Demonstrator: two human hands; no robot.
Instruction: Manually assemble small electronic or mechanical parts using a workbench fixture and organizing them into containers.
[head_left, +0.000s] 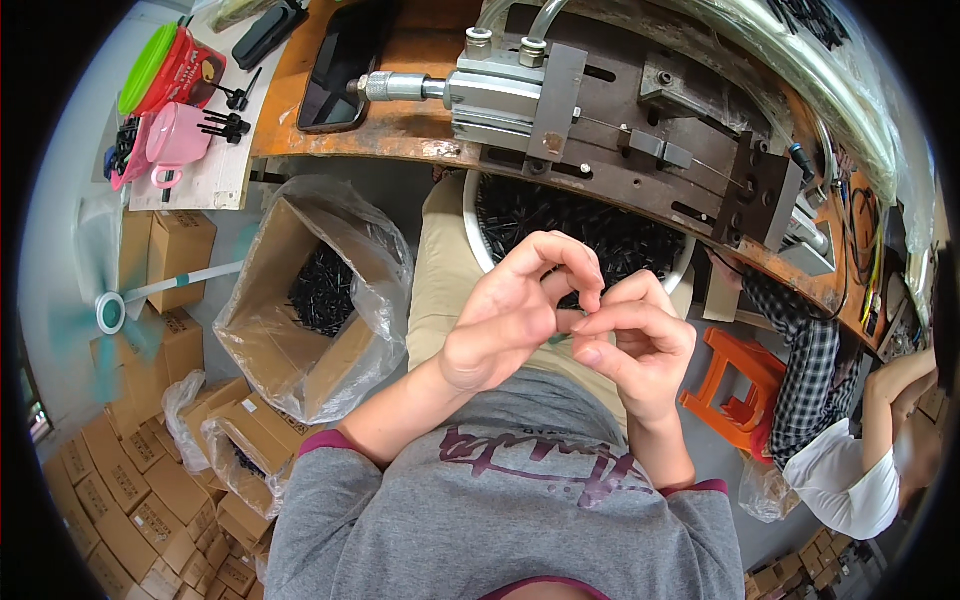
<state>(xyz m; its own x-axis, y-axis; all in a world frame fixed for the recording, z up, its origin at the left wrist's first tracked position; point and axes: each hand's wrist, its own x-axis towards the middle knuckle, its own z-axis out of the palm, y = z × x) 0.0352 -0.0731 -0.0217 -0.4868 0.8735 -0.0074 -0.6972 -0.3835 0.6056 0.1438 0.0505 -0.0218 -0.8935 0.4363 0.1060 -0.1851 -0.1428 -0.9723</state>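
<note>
Above my lap, my left hand [515, 315] and my right hand [642, 338] meet fingertip to fingertip. The fingers of both are curled into a pinch, and anything between them is too small or hidden to make out. Just beyond and below the hands is a white-rimmed basin [471, 215] full of small, thin black parts [590, 228]. Along the wooden bench edge past the basin sits a metal fixture [640, 145] with an air cylinder [500, 98] at its left end; neither hand touches it.
A plastic-lined carton [262, 305] with black parts stands at left, near a fan [110, 313] and stacked cartons [120, 480]. The bench holds a phone [345, 65]; a pink cup [178, 135] sits on a side table. At right are an orange stool [735, 390] and another person [845, 480].
</note>
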